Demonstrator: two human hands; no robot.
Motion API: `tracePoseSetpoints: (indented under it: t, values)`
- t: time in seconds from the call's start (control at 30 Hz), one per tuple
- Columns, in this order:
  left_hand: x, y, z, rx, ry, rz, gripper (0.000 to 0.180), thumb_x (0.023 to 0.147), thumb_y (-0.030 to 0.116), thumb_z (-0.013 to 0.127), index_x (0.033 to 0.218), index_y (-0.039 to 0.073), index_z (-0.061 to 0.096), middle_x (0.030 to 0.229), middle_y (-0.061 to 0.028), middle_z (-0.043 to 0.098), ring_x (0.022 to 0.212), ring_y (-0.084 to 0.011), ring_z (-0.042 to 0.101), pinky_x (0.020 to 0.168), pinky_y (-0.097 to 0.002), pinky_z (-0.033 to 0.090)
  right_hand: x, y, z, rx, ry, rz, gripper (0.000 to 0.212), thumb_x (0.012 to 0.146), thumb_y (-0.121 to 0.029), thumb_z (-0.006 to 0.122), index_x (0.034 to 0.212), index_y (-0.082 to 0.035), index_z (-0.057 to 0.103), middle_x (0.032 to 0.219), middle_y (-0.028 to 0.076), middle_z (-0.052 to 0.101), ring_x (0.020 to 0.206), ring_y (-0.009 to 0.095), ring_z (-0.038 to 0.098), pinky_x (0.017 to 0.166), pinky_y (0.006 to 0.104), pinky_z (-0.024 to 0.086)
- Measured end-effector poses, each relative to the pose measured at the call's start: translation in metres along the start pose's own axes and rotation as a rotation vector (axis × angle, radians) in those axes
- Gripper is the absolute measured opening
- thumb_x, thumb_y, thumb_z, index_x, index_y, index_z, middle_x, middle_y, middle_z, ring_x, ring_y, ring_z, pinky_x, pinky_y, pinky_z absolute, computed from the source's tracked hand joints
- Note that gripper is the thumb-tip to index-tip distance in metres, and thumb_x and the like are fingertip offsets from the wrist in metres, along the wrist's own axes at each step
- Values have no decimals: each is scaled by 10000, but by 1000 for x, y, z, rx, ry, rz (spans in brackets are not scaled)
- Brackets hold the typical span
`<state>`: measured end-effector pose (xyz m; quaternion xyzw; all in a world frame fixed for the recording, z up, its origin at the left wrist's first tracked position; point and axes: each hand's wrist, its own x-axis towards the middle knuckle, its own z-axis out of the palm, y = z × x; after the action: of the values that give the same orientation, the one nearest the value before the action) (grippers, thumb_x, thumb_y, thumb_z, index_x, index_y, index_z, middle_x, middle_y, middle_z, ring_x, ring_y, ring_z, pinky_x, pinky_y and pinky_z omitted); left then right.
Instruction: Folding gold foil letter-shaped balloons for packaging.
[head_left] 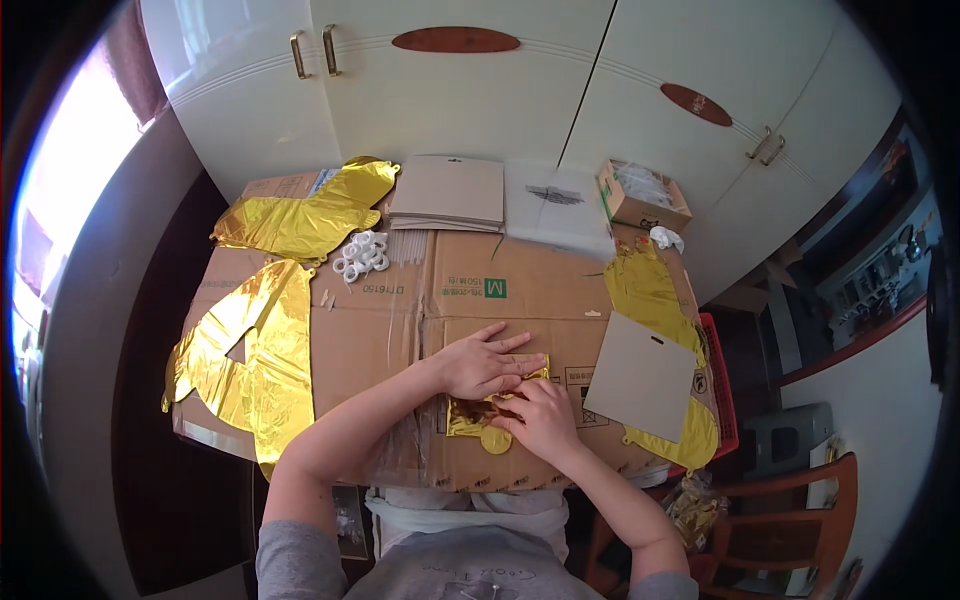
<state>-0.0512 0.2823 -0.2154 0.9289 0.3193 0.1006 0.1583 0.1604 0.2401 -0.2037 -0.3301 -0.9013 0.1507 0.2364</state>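
Observation:
A gold foil balloon, folded into a small rectangle, lies on the flattened cardboard close in front of me. A rounded flap of it sticks out at the near side. Across its far part my left hand lies flat, fingers stretched and slightly apart, pressing the foil down. My right hand comes in from the right with bent fingers closed on the foil's middle, just below the left hand. Much of the folded foil is hidden under both hands.
Flat gold foil balloons lie left, far left and right. A beige card covers part of the right ones. Behind are stacked cards, white ribbon rolls, clear straws, a plastic bag and a small box.

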Motion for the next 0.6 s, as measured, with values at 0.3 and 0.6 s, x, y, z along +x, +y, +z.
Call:
tracePoseSetpoints:
  t: [0.3, 0.6]
  values:
    - [0, 2, -2, -77, 4, -23, 533, 1039, 419, 234, 1490, 178, 386, 1549, 50, 352, 1473, -291, 211, 1191, -556, 63, 2, 7, 0, -95, 46, -180, 316, 740, -370, 769, 951, -145, 705, 980, -16, 651, 959, 200, 580, 847, 386, 412]
    - [0, 3, -3, -67, 4, -21, 535, 1034, 423, 253, 1496, 183, 377, 1541, 44, 368, 1471, -286, 220, 1195, -546, 58, -6, 0, -17, -66, -219, -265, 705, 710, -556, 732, 1233, -97, 618, 1313, 87, 568, 1228, 265, 511, 1071, 434, 362]
